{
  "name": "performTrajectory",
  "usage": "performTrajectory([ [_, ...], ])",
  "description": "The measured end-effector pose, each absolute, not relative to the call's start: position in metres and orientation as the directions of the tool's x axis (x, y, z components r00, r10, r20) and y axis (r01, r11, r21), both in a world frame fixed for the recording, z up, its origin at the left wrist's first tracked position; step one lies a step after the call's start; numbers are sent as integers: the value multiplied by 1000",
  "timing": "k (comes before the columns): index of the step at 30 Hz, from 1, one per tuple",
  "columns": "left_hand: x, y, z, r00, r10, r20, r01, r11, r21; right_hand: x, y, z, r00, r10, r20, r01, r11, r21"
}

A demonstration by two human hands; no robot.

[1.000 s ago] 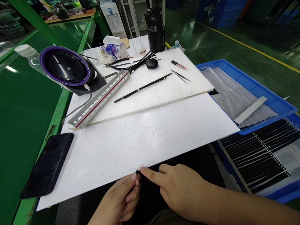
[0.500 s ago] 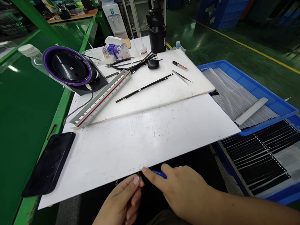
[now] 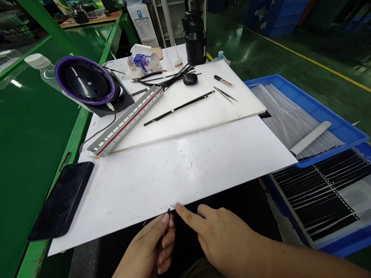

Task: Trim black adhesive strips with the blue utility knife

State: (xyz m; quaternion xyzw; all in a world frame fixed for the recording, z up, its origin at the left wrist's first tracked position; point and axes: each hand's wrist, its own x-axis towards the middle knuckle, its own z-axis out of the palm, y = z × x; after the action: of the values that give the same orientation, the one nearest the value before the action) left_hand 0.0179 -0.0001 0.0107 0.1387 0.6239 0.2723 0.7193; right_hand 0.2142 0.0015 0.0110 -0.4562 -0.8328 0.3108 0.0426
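Note:
At the near edge of the white board, my left hand is closed, thumb and forefinger pinching a thin dark strip whose end just shows. My right hand is wrapped round a slim blue-handled tool, mostly hidden under the palm. Its forefinger stretches forward along the tool, and a small pale tip shows past the fingertip, close beside the strip's end. Whether tip and strip touch I cannot tell. Tiny dark scraps lie on the board around both fingertips.
On a white foam slab lie dark strips, tweezers, a black case and pliers. A scale ruler, a phone and a purple-rimmed fan stand left. Blue trays are at right.
Both hands have shifted slightly left and up along the board's edge. Less of the blue handle shows now, and the tool's pale tip is more visible.

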Motion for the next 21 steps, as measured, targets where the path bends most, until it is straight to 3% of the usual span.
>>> performTrajectory([
  [11,20,-4,5,94,578,-811,-212,807,551,209,7,17,-615,735,-284,724,383,-574],
  [21,22,-2,7,85,573,-815,-217,809,546,207,5,16,-602,758,-253,729,391,-562],
])
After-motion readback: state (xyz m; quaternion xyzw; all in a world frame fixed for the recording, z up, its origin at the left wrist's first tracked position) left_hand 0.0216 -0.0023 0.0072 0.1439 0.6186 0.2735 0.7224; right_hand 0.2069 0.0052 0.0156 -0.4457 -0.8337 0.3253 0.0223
